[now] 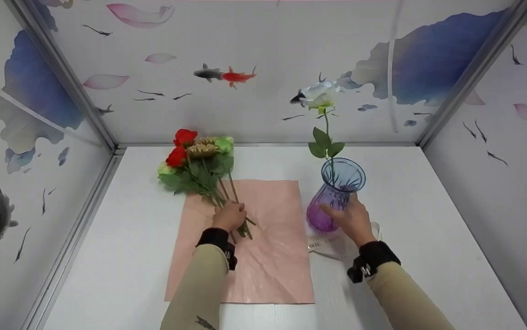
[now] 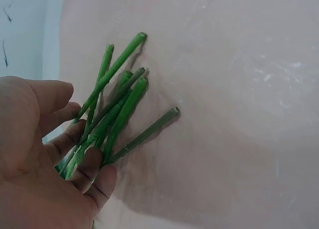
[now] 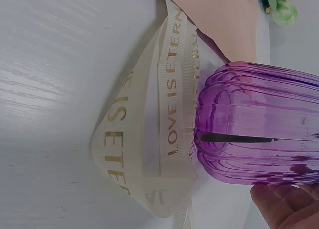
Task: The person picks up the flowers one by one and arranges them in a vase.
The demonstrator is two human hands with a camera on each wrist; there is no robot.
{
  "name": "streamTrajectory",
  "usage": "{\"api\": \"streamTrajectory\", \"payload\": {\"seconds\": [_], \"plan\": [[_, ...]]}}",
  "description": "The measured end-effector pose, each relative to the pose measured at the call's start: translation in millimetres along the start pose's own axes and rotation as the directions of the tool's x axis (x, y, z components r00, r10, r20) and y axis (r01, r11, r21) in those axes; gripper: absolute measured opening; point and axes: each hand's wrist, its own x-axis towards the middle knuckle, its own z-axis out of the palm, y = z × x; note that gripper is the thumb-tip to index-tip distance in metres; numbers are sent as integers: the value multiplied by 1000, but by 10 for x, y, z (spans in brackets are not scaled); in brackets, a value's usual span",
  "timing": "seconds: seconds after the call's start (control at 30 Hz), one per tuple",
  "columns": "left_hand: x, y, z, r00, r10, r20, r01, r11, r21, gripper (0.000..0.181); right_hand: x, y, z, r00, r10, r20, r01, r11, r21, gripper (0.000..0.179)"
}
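Observation:
In the head view my left hand (image 1: 230, 216) holds a bunch of flowers by the lower stems. Red roses (image 1: 177, 156), a brownish-gold bloom (image 1: 202, 150) and pale green flowers (image 1: 224, 145) fan out beyond it. Cut stem ends (image 2: 142, 104) stick out past the curled fingers in the left wrist view. On the right, my right hand (image 1: 354, 221) grips a ribbed glass vase (image 1: 322, 215), blue at the rim and purple below, slightly tilted. One white rose (image 1: 320, 95) stands in the vase, its dark stem end (image 3: 234, 138) visible through the purple glass.
Pink wrapping paper (image 1: 272, 256) lies flat on the white table (image 1: 428, 238) beneath the stems. A cream ribbon with gold lettering (image 3: 117, 139) lies looped beside the vase's base. Printed panels (image 1: 263, 110) enclose the back and both sides.

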Motion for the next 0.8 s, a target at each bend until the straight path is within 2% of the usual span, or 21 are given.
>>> {"api": "streamTrajectory", "payload": {"seconds": [0.1, 0.27, 0.43, 0.5, 0.67, 0.8], "plan": [[31, -13, 2, 1000, 1, -31, -5, 990, -144, 34, -3, -3, 2, 1000, -6, -3, 6, 1000, 0, 114], [57, -14, -7, 997, -18, -81, -11, 936, -352, 39, -2, -6, 9, 1000, -5, -6, 5, 1000, 9, 113], [54, 6, -31, 989, -18, -149, -49, 897, -439, 34, 1, -3, 12, 1000, -8, -10, 8, 1000, 9, 113], [50, 14, -43, 987, -30, -157, -50, 876, -480, 33, -1, -3, 11, 1000, -9, -10, 9, 1000, 6, 113], [52, 20, -61, 988, -61, -139, -31, 813, -581, 31, 2, -9, 8, 1000, 5, 0, -5, 1000, 0, 115], [53, 46, -78, 989, -77, -128, -20, 783, -622, 32, 6, 0, 4, 1000, 6, 4, -6, 1000, 4, 117]]}}
